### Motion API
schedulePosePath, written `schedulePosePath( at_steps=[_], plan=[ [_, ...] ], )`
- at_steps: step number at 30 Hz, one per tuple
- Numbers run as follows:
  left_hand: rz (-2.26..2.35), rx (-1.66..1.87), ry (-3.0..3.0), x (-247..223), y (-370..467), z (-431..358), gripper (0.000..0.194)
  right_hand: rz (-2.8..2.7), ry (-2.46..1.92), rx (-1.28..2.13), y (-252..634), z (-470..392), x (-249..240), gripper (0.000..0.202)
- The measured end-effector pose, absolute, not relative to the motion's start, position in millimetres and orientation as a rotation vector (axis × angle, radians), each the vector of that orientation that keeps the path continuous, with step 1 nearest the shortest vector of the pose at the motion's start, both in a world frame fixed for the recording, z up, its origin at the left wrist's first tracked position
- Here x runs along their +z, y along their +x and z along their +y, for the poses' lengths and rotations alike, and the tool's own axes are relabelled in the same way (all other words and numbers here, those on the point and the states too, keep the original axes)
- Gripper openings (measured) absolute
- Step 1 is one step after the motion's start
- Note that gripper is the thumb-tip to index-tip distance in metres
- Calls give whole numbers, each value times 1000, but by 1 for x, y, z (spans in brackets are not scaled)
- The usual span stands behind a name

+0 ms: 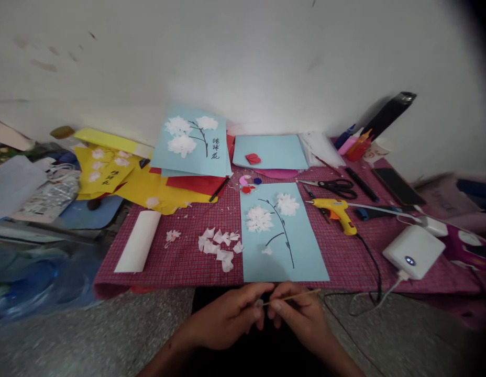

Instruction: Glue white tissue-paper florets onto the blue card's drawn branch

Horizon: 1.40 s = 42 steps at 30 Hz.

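Observation:
Just past the table's front edge, my right hand (300,311) is closed on a thin wooden stick (294,297). The stick's left end meets the fingertips of my left hand (235,314), which pinch a small piece of white paper (260,302), mostly hidden by the fingers. In front of both hands lies a light blue sheet (309,262) with a drawn black branch (284,230). Two white paper blossoms (259,219) sit on it, and a small white paper tuft (267,251) lies near the lower twig. Several loose white paper pieces (219,243) are left of the sheet.
A yellow glue gun (337,212), black-handled scissors (337,187) and a white power bank (413,251) lie to the right, with cables over the edge. A white paper roll (137,241) lies left. A finished-looking blossom card (191,141) leans at the back.

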<state>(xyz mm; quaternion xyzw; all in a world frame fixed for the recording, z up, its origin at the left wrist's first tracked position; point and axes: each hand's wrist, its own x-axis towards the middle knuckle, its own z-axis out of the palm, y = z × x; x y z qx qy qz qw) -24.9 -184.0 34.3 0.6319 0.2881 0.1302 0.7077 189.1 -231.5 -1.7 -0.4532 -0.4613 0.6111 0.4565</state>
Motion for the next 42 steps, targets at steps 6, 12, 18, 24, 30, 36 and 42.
schedulePosePath(
  at_steps=[6, 12, 18, 24, 30, 36, 42],
  plan=[
    [736, 292, 1441, 34, -22, -184, 45, -1090, -1213, 1410, 186, -231, 4, 30],
    [835, 393, 1247, 13, -18, -185, 45, -1095, -1363, 1038, 233, -222, 20, 21],
    [857, 581, 998, 14, -16, -181, 46, -1755, -1601, 329, 339, -184, 18, 22],
    [880, 651, 947, 16, -14, -180, 42, -2446, -1551, 33, 389, -164, 6, 49],
    [889, 753, 831, 12, -13, -178, 38, -2053, -2134, -83, 389, -138, 20, 39],
    [904, 833, 803, 18, -15, -176, 34, -1865, -2424, -24, 382, -97, 18, 32],
    [948, 882, 719, 26, -18, -175, 36, -1735, -2513, 81, 374, -87, 11, 37]
  ],
)
